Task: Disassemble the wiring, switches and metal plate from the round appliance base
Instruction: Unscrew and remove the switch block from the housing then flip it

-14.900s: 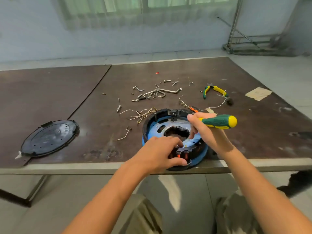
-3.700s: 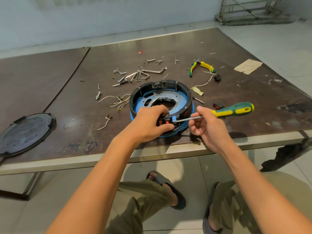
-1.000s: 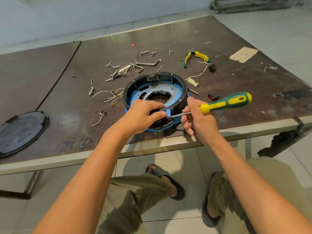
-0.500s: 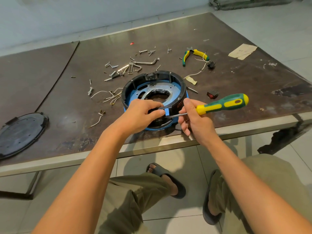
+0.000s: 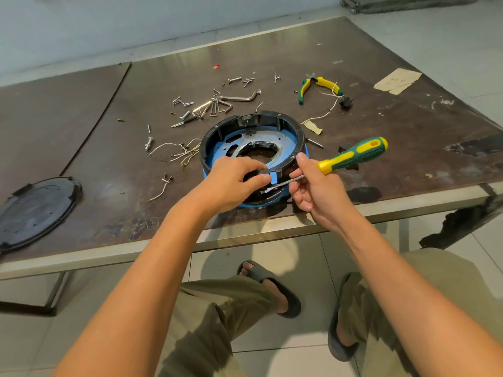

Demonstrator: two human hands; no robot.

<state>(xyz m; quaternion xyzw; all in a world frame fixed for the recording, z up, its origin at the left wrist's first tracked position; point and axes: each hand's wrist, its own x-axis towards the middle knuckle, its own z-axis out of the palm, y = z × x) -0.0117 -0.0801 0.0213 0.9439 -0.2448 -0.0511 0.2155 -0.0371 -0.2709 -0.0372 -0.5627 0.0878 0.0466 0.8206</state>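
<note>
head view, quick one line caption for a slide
Left hand grips the round appliance base while the right hand works a green-and-yellow screwdriver into its near rim.

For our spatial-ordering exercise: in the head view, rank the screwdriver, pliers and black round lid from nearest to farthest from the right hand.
1. Screwdriver: gripped by the right hand.
2. Pliers: beyond, toward the table's far side.
3. Black round lid: far left, near edge.

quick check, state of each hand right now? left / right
Left hand: closed, gripping the near rim of the round base.
Right hand: closed, holding the screwdriver, tip at the base's near rim.
</note>
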